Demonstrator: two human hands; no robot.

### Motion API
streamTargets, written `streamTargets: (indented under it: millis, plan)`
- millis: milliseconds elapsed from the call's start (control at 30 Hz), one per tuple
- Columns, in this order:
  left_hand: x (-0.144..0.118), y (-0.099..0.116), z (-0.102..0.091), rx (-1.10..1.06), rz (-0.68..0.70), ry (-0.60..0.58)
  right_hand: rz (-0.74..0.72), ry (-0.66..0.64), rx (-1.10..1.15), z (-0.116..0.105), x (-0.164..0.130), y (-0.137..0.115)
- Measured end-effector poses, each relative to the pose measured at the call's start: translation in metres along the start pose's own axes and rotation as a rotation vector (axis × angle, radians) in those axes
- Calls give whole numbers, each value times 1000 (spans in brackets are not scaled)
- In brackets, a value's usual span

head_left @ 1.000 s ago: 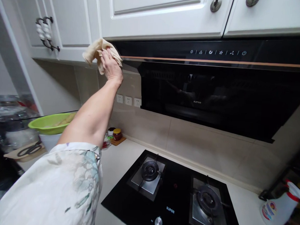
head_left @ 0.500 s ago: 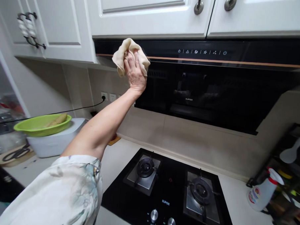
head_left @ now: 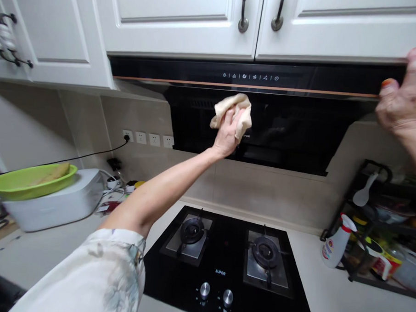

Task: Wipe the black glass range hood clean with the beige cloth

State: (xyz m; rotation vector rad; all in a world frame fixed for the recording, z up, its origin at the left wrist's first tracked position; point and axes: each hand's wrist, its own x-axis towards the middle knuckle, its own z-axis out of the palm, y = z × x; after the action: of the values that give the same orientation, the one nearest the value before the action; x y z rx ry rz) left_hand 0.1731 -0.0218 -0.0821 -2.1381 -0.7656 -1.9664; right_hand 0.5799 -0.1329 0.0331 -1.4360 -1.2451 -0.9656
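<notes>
My left hand (head_left: 226, 137) has its fingers bunched on a cream cloth (head_left: 240, 104) and presses it against the black glass front of the range hood (head_left: 291, 141). The cloth partly covers the hood's brand lettering. At the right edge of the view, my right hand (head_left: 408, 102) is raised with thumb and fingers apart, resting at the hood's right end and the lower edge of the white cabinet (head_left: 337, 35). It holds nothing that I can see, and part of it is cut off by the frame.
Below lies a black gas hob (head_left: 224, 248) with two burners. On the right stand a spray bottle (head_left: 335, 244) and a black rack (head_left: 367, 218) of kitchen goods. A green basin (head_left: 30, 187) sits on a white box (head_left: 61, 209) at left, near a black cord (head_left: 87, 156).
My left hand has moved the cloth right and down, from the hood's upper left strip onto its glass front. My right hand has come into view. The view has shifted right.
</notes>
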Motion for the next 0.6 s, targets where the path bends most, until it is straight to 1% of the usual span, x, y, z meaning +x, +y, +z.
streamTargets:
  millis: [33, 67, 100, 133, 167, 200, 233, 267, 300, 333, 367, 400, 433, 467, 500, 533, 567, 600]
  plan:
    - [-10, 7, 12, -64, -85, 3, -132, 13, 12, 3, -12, -8]
    - [-21, 15, 23, -140, -211, -4, -261, 12, 41, 8, -28, -18]
    - [-31, 23, 35, -222, -354, -24, -346, -33, 95, 16, -49, -31]
    - [-42, 32, 46, -304, -492, -55, -408, -132, 198, 25, -75, -46]
    - [-52, 41, 56, -374, -595, -96, -430, -260, 328, 37, -102, -62]
    - [-61, 50, 65, -420, -648, -143, -416, -373, 479, 49, -131, -77]
    - [-68, 58, 71, -460, -657, -197, -386, -470, 613, 61, -158, -90]
    - [-74, 66, 75, -504, -643, -254, -347, -542, 718, 72, -181, -101]
    - [-78, 71, 74, -561, -629, -327, -293, -567, 812, 82, -200, -109]
    - [-79, 75, 70, -623, -613, -426, -231, -575, 893, 89, -212, -114]
    - [-78, 77, 63, -685, -587, -542, -170, -575, 958, 92, -217, -115]
    - [-75, 76, 52, -732, -551, -653, -113, -565, 1012, 93, -214, -113]
    - [-70, 73, 40, -750, -507, -740, -61, -540, 1054, 90, -206, -109]
    - [-64, 69, 25, -732, -454, -772, -16, -482, 1084, 84, -192, -103]
    - [-56, 63, 11, -668, -391, -722, 13, -376, 1095, 76, -174, -95]
    - [-47, 57, -4, -564, -312, -610, 23, -224, 1077, 66, -154, -85]
    - [-38, 50, -19, -429, -219, -460, 17, -38, 1031, 56, -132, -74]
    - [-28, 43, -32, -274, -117, -291, -26, 148, 936, 47, -110, -63]
